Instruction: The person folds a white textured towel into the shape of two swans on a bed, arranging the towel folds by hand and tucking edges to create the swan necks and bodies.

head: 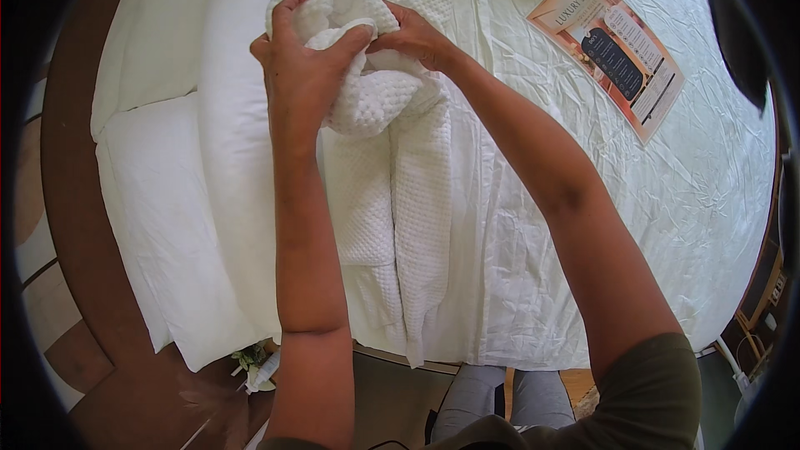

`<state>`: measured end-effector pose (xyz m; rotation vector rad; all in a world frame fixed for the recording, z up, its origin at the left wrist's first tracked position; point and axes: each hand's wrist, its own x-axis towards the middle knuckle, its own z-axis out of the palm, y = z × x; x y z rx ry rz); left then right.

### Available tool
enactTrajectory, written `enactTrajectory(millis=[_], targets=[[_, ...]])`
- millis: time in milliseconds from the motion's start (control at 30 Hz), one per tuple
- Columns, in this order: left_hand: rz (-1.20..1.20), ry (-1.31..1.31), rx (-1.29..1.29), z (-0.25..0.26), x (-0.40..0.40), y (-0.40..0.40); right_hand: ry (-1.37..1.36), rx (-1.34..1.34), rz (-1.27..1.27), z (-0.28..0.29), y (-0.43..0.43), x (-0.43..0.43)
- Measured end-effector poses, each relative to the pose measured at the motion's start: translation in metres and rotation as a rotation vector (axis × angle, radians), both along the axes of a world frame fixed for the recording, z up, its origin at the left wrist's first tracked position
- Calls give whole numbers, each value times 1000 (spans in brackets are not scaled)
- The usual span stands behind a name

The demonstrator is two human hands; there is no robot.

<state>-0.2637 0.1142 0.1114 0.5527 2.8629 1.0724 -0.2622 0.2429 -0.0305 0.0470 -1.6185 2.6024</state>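
Observation:
Both hands are raised over the middle of a bed, gripping a bunched piece of white waffle-textured fabric point(378, 100). My left hand point(303, 62) has its fingers over the left side of the bunch, and its thumb presses on the inner fold. At the right edge, my right hand point(409, 37) pinches the same fabric, with some fingertips hidden in it. The gathered top forms a rounded, hollow loop. Beneath it, long folded strips of white waffle fabric point(422, 219) run toward me across the bed; whether they join the held bunch cannot be told.
White pillows point(165, 200) and a long white bolster-like pillow point(237, 94) lie left, beside a brown headboard point(69, 200). A wrinkled white sheet point(531, 275) covers the right side. On it rests a printed sign point(609, 53). A small plant point(250, 357) stands below the pillows.

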Motion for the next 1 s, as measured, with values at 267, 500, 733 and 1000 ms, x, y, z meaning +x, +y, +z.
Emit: enactTrajectory(millis=[267,500,733,1000], targets=[[1,-133,46,9,1,4,19,223,67,0,16,5],[-35,-73,-3,16,1,-1,261,701,-167,56,45,35],[53,-85,152,23,-2,-1,328,1015,-266,99,46,36],[-85,-590,129,31,-65,-10,287,896,-475,82,-14,67]])
